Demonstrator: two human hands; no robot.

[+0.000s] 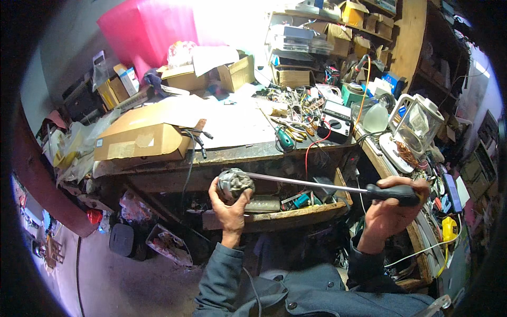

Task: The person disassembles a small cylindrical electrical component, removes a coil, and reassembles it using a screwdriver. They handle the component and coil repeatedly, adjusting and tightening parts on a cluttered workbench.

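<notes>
My left hand is closed around a round, grey, dirty metal part, possibly a small motor, raised in front of the bench edge. In my right hand is the black handle of a long screwdriver. Its thin steel shaft runs left, nearly level, and its end meets the upper right side of the metal part. Whether the tip sits in a screw or a gap is too small to tell. Below the shaft, a drawer stands pulled out with a metal cylinder and several parts inside.
A long cardboard box with black cables beside it lies on the bench. Several pliers and hand tools are heaped near a multimeter with a red lead. At the right stand a clear blender jug and a yellow tool.
</notes>
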